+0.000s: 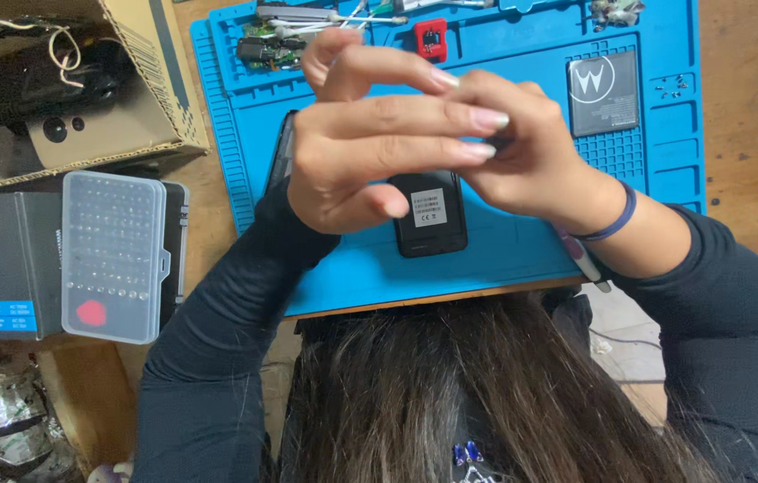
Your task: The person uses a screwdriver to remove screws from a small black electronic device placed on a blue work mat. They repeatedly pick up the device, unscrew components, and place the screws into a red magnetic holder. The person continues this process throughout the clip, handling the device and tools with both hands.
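Both hands, left hand [370, 152] and right hand [531, 152], meet above the blue mat [504, 259], fingers pinched around something tiny (hidden from view), so I judge a small part is being handled over the black phone [431, 215], needing a steady grip.

blue work mat [665, 170] under everything. flat grey battery [604, 93] lies near its far right corner, small red part [430, 39] at the far edge, circuit bits [264, 49] beside it. off to my left: clear case of screwdriver bits [113, 257] on a dark box [3, 264], open cardboard box [142, 89] behind.
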